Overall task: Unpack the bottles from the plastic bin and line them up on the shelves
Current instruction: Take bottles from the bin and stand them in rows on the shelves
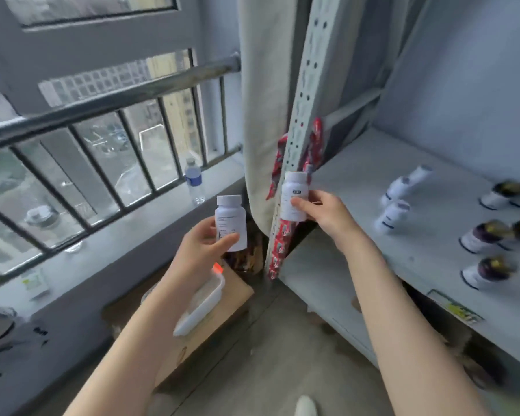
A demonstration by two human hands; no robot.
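My left hand (203,247) grips a white bottle (230,219) upright in the middle of the view. My right hand (321,213) holds a second white bottle (294,190) just left of the shelf's (357,181) front corner. On the grey shelf to the right stand three white bottles (398,190) and several dark-capped bottles (487,235), blurred. A white plastic bin (203,304) with an orange clip lies on a cardboard box below my left hand.
A perforated metal upright (302,115) with red wrapping stands at the shelf's corner, a curtain (264,100) beside it. A water bottle (194,181) stands on the window ledge behind railings. A cardboard box (222,319) sits on the floor. A lower shelf (321,283) shows beneath.
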